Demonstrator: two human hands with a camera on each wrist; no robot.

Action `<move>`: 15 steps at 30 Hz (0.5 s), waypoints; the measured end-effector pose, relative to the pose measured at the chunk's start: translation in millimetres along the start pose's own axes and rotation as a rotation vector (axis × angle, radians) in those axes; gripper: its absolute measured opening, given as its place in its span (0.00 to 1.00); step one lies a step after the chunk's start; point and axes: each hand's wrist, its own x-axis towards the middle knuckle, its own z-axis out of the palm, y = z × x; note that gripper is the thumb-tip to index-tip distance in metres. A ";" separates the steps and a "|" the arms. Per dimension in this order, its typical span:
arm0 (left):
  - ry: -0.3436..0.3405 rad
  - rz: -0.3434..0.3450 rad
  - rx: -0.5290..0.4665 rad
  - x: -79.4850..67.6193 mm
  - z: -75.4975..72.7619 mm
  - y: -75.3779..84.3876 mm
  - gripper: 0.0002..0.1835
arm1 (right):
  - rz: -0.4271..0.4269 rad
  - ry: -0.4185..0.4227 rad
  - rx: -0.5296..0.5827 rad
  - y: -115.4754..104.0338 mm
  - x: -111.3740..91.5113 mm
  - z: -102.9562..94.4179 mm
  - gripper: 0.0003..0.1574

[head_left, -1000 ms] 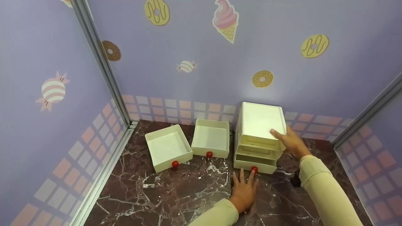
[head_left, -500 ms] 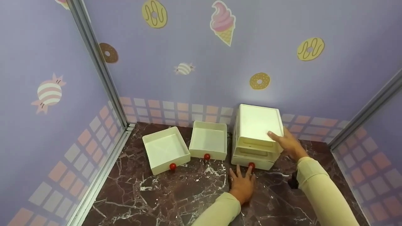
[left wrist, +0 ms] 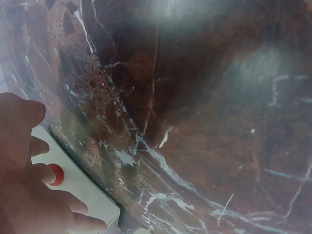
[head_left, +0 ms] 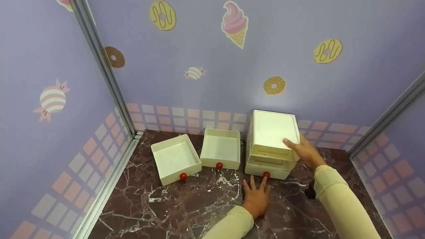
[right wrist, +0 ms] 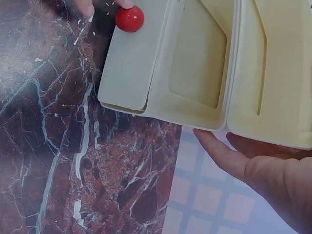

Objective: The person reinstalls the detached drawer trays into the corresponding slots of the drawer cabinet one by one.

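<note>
While two drawers (head_left: 176,157) lie loose, the spread left grip (head_left: 256,197) touches one knob (right wrist: 130,19); the right grip (head_left: 307,152) clasps one cabinet (head_left: 274,127).

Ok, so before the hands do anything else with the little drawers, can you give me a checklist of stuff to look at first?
1. Bottom drawer pushed in: ok, its front looks about level with the white cabinet.
2. Cabinet steadied: ok, the right hand has its thumb on top and fingers against the side.
3. Left hand off the red knob: not ok, a fingertip touches it.
4. Left loose drawer and right loose drawer empty: ok, nothing shows inside.
5. Which loose drawer goes in which slot: cannot tell, they look alike.
</note>
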 end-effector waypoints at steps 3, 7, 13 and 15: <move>0.014 0.017 -0.010 -4.1 -1.1 -2.6 0.29 | 0.028 -0.029 0.040 0.5 0.1 0.1 0.55; 0.038 0.031 -0.044 -9.7 -5.7 -9.5 0.32 | 0.071 -0.049 0.099 5.3 3.3 -0.6 0.56; 0.156 0.013 -0.082 -21.4 -11.3 -24.4 0.30 | -0.009 -0.007 0.039 25.1 17.8 -1.7 0.55; 0.232 0.012 -0.081 -26.5 -12.8 -30.3 0.27 | -0.038 0.006 0.009 30.8 21.6 -2.1 0.55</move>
